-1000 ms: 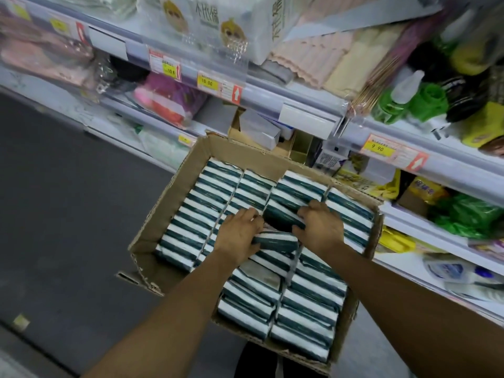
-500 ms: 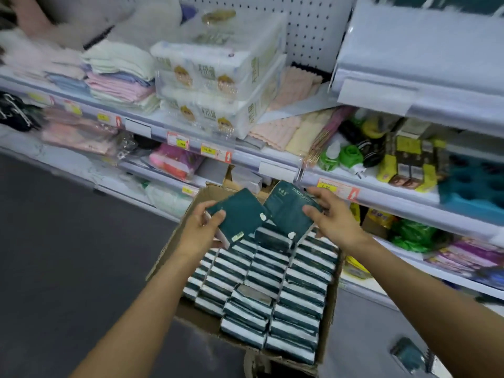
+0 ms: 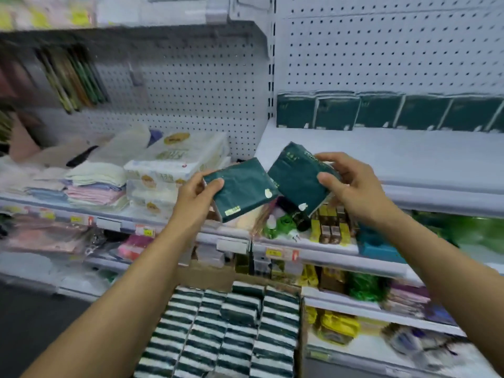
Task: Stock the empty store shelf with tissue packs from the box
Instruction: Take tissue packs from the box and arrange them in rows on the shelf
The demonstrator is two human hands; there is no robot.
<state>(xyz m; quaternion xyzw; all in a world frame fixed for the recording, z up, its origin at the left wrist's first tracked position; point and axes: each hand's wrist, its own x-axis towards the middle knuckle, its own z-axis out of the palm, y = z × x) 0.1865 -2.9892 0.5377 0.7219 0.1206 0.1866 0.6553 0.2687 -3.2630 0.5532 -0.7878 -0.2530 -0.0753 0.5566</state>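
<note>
A person stands facing store shelving, seen from a camera on their head, with both bare arms reaching forward. The left hand (image 3: 197, 196) grips one dark green tissue pack (image 3: 241, 188) by its left edge, thumb on top and fingers curled beneath. The right hand (image 3: 347, 184) grips a second dark green tissue pack (image 3: 296, 175) by its right edge, thumb across the face and fingers wrapped over the top. The two packs are tilted, held up side by side at chest height, their near corners almost meeting.

Below the arms sits an open cardboard box (image 3: 207, 274), packed with rows of the same packs standing on edge, so their green and white sides show as stripes.

Ahead and to the right is a white shelf (image 3: 381, 156) backed by a white pegboard (image 3: 381, 50). A row of green packs (image 3: 381, 111) already stands upright along the back of it. The front of the shelf is bare. The picture is blurred, so print on the packs cannot be read.

The step in hand appears to be carrying two packs from the box up to the shelf. The next move likely calls for reaching up and right, turning each pack upright, and setting it in front of the standing row, face outward.

To the left, other shelves hold folded cloths (image 3: 92, 184) and large white tissue bundles (image 3: 177, 162).
</note>
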